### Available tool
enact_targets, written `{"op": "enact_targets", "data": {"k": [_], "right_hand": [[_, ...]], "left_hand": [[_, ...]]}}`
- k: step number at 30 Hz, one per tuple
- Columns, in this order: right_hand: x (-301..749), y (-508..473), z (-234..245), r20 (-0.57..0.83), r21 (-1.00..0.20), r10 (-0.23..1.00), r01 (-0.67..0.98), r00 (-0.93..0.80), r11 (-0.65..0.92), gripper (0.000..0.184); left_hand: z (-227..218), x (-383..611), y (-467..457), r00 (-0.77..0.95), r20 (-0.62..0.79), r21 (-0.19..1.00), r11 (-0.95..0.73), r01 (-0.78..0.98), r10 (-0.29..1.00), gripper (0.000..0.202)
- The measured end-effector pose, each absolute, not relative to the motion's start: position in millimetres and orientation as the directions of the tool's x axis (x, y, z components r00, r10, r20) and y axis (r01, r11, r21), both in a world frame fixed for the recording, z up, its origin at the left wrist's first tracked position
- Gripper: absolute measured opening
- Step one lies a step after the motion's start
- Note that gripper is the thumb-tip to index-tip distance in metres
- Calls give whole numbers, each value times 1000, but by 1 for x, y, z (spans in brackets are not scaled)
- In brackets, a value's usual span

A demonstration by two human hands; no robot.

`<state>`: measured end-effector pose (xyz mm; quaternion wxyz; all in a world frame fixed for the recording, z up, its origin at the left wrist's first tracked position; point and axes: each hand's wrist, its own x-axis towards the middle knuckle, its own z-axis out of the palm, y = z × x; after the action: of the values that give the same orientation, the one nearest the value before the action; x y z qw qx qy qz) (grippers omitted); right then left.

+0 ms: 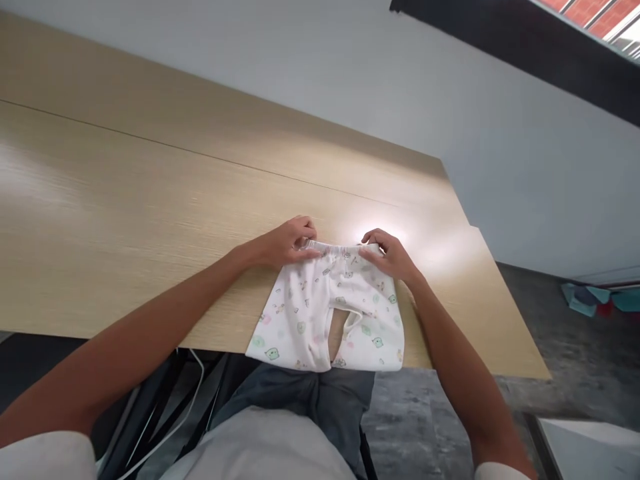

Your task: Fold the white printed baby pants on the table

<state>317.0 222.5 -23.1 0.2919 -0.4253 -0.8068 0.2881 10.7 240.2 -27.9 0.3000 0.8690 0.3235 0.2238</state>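
Observation:
A small pair of white pants [310, 313] with a printed pattern of little green and pink figures lies on the table at its near edge. The gathered waistband points away from me, and the leg ends reach the edge near my lap. A gap shows between the legs. My left hand [297, 241] grips the left end of the waistband, thumb on top and fingers curled. At the right end, my right hand [387, 253] pinches the waistband between thumb and fingers.
The light wooden table [150, 200] stretches far to the left and ends on the right. Behind it rises a pale wall [300, 60]. A white cable [193, 387] hangs below the left front edge. Coloured items [590, 300] lie at the far right.

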Motion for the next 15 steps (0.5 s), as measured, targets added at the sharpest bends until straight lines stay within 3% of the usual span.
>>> {"op": "enact_targets", "data": {"k": [5,9,12,15], "right_hand": [[318,218,-11,103,-834,821,401,-562,379,39],[316,206,10,94,-894,724,261,-683,363,40],[317,186,49,139,-881,685,225,-715,415,36],[316,147,110,217,-788,577,207,-787,579,30]], "left_hand": [[-5,1,238,776,92,887,-406,221,624,32],[27,-8,228,822,100,959,-275,70,561,32],[69,-12,206,848,123,938,-340,70,515,35],[125,-17,170,880,140,856,-502,123,455,35]]}}
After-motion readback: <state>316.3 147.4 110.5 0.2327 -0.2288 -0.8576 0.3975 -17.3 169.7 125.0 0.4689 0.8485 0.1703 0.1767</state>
